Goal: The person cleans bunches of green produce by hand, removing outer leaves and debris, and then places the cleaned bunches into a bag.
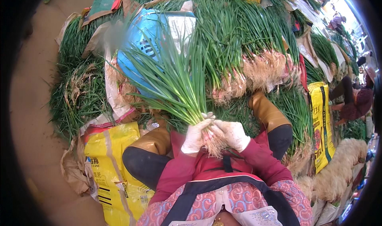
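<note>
A bunch of green onions [182, 94] fans out in front of me, leaves pointing away and pale roots hanging toward my lap. My left hand [195, 136], in a white glove, grips the bunch around its lower stems. Pressed against the other side of the same stems is my gloved right hand [232, 133], its fingers meeting those of the left. The root tuft [215, 145] shows below and between both hands. Beyond the leaves lies a blue printed sack [135, 48], partly covered by them.
A large pile of green onions [232, 32] with roots toward me lies ahead. Loose leaf trimmings [80, 97] heap at the left. Yellow sacks [119, 166] lie beside my left leg, and another yellow sack [322, 124] stands at the right. Another person [355, 100] sits at far right.
</note>
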{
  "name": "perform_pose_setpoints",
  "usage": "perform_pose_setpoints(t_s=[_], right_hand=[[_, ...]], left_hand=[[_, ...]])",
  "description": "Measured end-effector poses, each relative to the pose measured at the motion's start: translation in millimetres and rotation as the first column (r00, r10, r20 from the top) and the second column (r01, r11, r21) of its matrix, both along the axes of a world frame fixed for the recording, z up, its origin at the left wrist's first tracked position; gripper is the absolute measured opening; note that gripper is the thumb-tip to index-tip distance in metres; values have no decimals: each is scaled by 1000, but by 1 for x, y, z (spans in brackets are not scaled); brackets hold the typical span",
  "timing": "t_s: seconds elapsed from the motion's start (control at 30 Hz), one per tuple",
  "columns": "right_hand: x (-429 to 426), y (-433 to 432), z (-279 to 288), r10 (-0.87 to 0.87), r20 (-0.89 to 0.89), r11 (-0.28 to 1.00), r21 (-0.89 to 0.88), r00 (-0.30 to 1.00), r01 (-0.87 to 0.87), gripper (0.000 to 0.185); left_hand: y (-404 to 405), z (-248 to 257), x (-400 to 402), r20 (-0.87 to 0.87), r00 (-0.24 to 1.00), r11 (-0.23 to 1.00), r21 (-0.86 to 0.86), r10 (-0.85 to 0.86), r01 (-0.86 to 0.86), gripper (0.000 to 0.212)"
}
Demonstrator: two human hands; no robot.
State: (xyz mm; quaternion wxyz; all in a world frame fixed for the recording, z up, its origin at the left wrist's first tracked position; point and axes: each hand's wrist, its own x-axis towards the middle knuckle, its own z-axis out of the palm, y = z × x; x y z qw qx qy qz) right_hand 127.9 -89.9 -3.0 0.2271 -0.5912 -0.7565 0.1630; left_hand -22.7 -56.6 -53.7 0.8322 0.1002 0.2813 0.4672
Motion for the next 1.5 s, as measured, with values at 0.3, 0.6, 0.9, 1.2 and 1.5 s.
perform_pose_setpoints(t_s=[0.3, 0.6, 0.9, 1.2, 1.5], right_hand=[[-20, 61, -50, -589, -733, 631, -681, 342, -372, 34], [-35, 37, -62, -786, -574, 605, -639, -229, -475, 48], [-58, 42, -40, -842, -499, 536, -730, -204, -424, 28], [-25, 50, -74, -51, -176, 931, -363, 983, -16, 32], [5, 62, -52, 312, 399, 589, -794, 862, 154, 52]], left_hand=[[-10, -9, -3, -191, 973, 991, -64, -126, 115, 14], [-16, -14, -12, 44, 999, 995, -92, -28, 32, 28], [-15, -13, -21, 43, 999, 1000, -9, -16, 17, 36], [-20, -29, -28, -38, 991, 989, -78, -130, 126, 21], [-16, -9, -27, 60, 997, 996, -68, -45, 49, 30]])
